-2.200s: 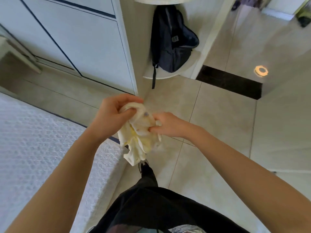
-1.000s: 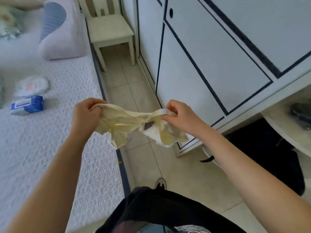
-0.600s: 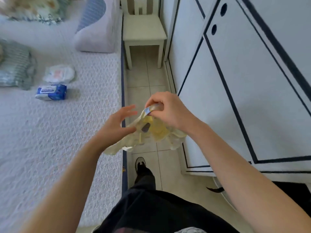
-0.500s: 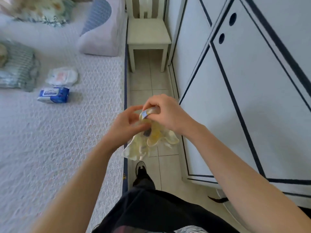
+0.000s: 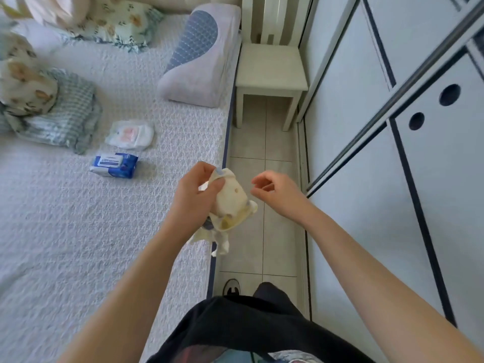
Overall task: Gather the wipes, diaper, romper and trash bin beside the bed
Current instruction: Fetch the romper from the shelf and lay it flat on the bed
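Now left hand (image 5: 195, 197) gripping bunched romper (image 5: 230, 203), right hand (image 5: 277, 192) loose, empty

Two hands (image 5: 193, 197) (one holding), one romper (image 5: 230, 203), one diaper (image 5: 130, 134), one wipes pack (image 5: 114, 165), one chair (image 5: 271, 66)

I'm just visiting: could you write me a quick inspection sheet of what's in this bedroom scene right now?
Surface: white quilted bed.
Job's things: wipes pack and diaper lie apart on the bed; bunched yellow romper in hand; trash bin not seen.
Clutter: pillow, folded blanket.
Hands: left hand grips the romper; right hand empty, fingers loosely curled.
Cables: nothing seen.
Surroundings: chair, wardrobe, tiled floor.
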Action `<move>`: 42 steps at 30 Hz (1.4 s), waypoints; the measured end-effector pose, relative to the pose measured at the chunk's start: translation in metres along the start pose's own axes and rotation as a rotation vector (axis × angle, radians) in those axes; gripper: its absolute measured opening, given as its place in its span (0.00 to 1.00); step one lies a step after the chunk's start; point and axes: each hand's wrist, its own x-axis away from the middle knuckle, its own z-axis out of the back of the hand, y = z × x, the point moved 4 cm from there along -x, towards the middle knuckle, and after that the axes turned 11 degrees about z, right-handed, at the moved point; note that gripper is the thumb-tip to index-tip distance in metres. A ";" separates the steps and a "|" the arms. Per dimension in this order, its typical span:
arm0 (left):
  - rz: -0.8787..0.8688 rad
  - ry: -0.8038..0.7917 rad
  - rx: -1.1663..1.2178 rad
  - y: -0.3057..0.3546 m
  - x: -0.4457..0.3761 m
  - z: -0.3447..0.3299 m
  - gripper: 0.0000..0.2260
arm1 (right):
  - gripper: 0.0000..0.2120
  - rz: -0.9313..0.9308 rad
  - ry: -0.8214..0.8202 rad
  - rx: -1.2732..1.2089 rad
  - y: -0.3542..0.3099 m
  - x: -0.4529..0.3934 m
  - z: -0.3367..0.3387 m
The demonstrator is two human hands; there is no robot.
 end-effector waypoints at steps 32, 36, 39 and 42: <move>0.432 0.839 0.104 -0.046 -0.098 0.099 0.02 | 0.13 0.507 -0.773 -0.205 -0.110 -0.281 -0.045; 0.550 0.704 -0.049 -0.065 -0.095 0.121 0.20 | 0.15 0.621 -0.946 -0.049 -0.136 -0.272 -0.086; 0.299 0.609 0.014 -0.047 -0.093 0.141 0.35 | 0.15 0.739 -1.054 0.099 -0.150 -0.265 -0.115; 0.079 0.532 -0.041 -0.024 -0.093 0.157 0.39 | 0.14 0.773 -1.143 0.147 -0.160 -0.260 -0.134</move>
